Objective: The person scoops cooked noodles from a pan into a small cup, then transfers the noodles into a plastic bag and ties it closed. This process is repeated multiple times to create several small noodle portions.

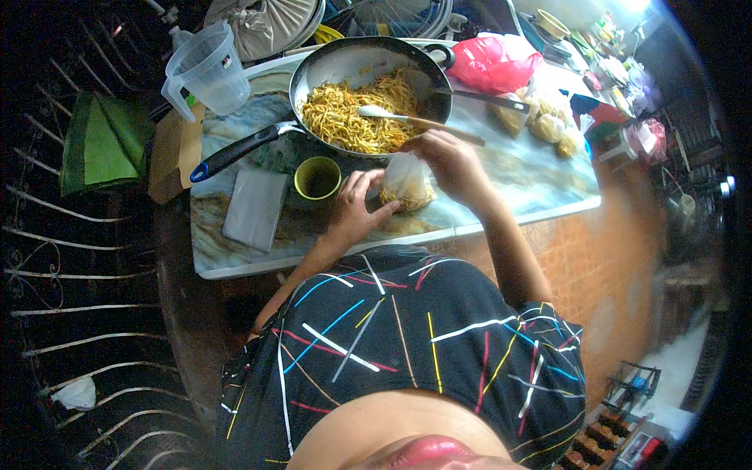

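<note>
A clear plastic bag (406, 183) with noodles in its lower part stands at the front of the table, below the pan. My right hand (449, 163) grips the bag's top edge, its fingertips partly hidden. On the bag's other side my left hand (357, 202) is curved, thumb and fingers apart, the thumb at the bag's base. Behind both hands is a large wok (305, 70) holding cooked noodles (352, 120). A spatula with a white head and wooden handle (435, 124) lies across the noodles and the wok's rim. A second dark handle (487, 100) juts out to the right.
A yellow-green cup (317, 178) and a stack of flat plastic bags (256, 208) lie left of my left hand. The wok's handle (241, 151) points left. A clear measuring jug (208, 73) stands behind. Filled bags (549, 126) and a red plastic bag (493, 63) sit right.
</note>
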### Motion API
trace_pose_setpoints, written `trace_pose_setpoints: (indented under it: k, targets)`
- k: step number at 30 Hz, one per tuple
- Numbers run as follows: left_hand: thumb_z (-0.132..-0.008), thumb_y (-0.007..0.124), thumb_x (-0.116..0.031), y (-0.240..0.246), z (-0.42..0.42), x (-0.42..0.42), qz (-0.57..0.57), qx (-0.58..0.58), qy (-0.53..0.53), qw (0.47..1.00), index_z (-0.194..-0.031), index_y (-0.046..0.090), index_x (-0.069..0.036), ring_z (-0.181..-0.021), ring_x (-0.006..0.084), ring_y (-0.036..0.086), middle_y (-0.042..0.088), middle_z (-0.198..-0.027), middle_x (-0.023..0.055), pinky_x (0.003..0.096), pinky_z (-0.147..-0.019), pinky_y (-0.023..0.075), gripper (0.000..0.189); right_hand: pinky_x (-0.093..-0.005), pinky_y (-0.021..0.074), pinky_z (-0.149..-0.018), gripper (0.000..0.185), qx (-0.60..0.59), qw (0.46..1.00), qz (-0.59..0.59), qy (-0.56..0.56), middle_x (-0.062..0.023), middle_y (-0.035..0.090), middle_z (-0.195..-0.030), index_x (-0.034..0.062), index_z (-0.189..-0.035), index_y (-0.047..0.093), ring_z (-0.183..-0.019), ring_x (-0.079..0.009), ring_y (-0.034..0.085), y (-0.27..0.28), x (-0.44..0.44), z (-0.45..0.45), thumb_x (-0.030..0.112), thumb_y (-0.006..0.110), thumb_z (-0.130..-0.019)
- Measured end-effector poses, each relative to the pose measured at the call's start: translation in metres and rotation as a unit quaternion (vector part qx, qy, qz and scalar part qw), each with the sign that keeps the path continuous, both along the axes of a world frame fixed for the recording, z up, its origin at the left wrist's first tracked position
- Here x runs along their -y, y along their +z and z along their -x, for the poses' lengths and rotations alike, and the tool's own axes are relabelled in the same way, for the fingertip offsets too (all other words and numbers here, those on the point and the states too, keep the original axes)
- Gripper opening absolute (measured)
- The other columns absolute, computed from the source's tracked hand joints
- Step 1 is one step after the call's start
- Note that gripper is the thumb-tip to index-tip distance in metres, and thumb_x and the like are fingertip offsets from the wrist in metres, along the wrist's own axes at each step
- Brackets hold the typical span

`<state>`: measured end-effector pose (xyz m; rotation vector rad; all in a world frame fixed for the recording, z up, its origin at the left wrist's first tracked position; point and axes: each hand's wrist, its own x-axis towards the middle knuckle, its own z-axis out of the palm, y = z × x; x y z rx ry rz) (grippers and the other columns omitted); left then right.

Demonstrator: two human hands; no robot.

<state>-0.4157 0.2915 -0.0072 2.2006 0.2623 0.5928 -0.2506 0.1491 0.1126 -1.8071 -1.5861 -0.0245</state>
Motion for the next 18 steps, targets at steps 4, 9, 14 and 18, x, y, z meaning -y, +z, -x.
trace_pose_setpoints:
  k: [4, 9, 14, 18]
  targets:
    - [-0.091, 0.067, -0.046, 0.037, -0.018, 0.012, 0.039, 0.078, -0.011, 0.996, -0.134, 0.048, 0.003, -0.12, 0.0384, 0.055, 0.057, -0.129, 0.0218, 0.0455, -0.103, 0.042, 0.068, -0.0365, 0.0551, -0.078, 0.024, 0.008, 1.0, 0.013, 0.027, -0.0122, 0.068, -0.101, 0.0069, -0.107, 0.068, -0.089, -0.0287, 0.068, 0.004, -0.005, 0.0, -0.003, 0.058, -0.088]
    - [-0.096, 0.061, -0.033, 0.058, -0.045, 0.014, 0.074, -0.059, -0.156, 0.983, -0.123, 0.057, 0.005, -0.117, 0.0374, 0.059, 0.063, -0.119, 0.0256, 0.0445, -0.099, 0.0449, 0.047, -0.0435, 0.0553, -0.075, 0.019, -0.059, 0.996, 0.059, 0.045, -0.0132, 0.068, -0.101, 0.0111, -0.105, 0.063, -0.091, -0.036, 0.069, 0.007, -0.011, 0.016, 0.008, 0.06, -0.087]
    - [-0.097, 0.059, -0.022, 0.048, -0.055, 0.005, 0.067, -0.092, -0.201, 0.973, -0.122, 0.058, 0.002, -0.118, 0.0352, 0.059, 0.064, -0.122, 0.0224, 0.0441, -0.102, 0.0441, 0.035, -0.043, 0.0548, -0.075, 0.018, -0.033, 0.996, 0.072, 0.039, -0.0126, 0.07, -0.101, 0.0126, -0.108, 0.064, -0.088, -0.0341, 0.069, 0.009, -0.012, 0.007, 0.014, 0.065, -0.089]
    - [-0.095, 0.062, -0.017, 0.057, -0.062, 0.004, 0.044, -0.001, -0.213, 0.976, -0.118, 0.061, 0.0, -0.106, 0.0302, 0.065, 0.068, -0.111, 0.0185, 0.0407, -0.095, 0.0484, 0.029, -0.0366, 0.052, -0.071, 0.035, -0.086, 0.996, -0.004, -0.002, -0.008, 0.063, -0.086, 0.0147, -0.123, 0.063, -0.077, -0.023, 0.064, 0.014, -0.006, 0.002, 0.016, 0.071, -0.088]
